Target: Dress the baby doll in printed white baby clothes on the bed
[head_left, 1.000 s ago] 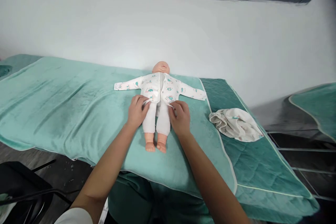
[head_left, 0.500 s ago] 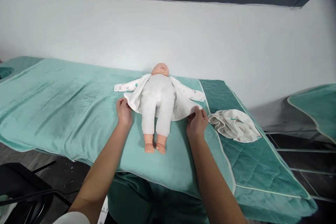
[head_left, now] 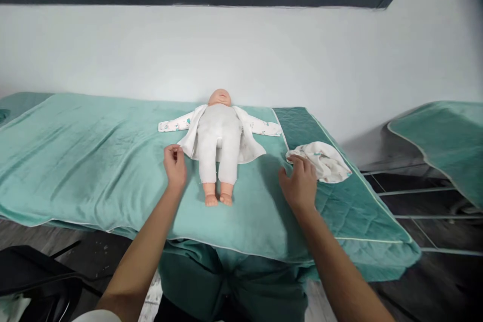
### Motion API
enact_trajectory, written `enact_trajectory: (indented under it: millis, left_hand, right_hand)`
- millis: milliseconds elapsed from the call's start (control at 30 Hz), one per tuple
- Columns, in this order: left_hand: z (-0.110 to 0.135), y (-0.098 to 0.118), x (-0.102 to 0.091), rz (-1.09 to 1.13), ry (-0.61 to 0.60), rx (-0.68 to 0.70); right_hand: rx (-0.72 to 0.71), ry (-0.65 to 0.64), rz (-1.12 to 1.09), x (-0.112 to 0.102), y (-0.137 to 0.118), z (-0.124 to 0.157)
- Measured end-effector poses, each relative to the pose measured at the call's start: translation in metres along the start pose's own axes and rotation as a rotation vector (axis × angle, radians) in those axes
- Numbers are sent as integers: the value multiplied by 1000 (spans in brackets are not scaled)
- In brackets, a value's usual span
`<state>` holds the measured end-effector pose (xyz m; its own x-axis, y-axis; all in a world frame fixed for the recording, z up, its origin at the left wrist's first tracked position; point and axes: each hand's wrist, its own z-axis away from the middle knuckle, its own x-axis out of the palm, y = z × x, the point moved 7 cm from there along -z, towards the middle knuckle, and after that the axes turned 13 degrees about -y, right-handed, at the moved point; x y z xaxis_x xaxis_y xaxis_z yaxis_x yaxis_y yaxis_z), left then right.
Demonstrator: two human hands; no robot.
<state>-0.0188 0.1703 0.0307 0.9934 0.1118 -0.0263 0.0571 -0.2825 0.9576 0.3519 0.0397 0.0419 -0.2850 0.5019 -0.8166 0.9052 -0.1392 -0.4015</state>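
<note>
1. Left hand (head_left: pixel 175 166): fingers curled at one lower corner of the jacket (head_left: pixel 251 148); whether they grip the fabric cannot be told.
2. Right hand (head_left: pixel 301 181): thumb and fingers spread, near edge of the bundled cloth (head_left: pixel 327 160); contact cannot be confirmed.
3. Doll (head_left: pixel 219 126): face up between and beyond the hands, on the light green blanket (head_left: pixel 113 161). The jacket lies open beneath its body, sleeves extended sideways.
4. Step in hand, as judged: front panels laid apart. Handling the bundled cloth next would call for a closed right-hand grip.
5. Count: one doll, two bare feet; one jacket, two sleeves; one bundled cloth; one blanket; one quilted cover (head_left: pixel 350 211) underneath.
</note>
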Motion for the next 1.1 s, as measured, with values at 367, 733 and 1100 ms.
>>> enact_trajectory:
  millis: [367,733,1100]
  left_hand:
    - [60,34,37,-342,-773,34]
    - [89,215,41,-185,-873,446]
    - [105,283,7,-339,-649,758]
  right_hand:
    - [86,-571,380,-39,35,-26]
    - [-186,-675,-722,-135,-184,-27]
    - [-423,-902,-998,-177,-270,16]
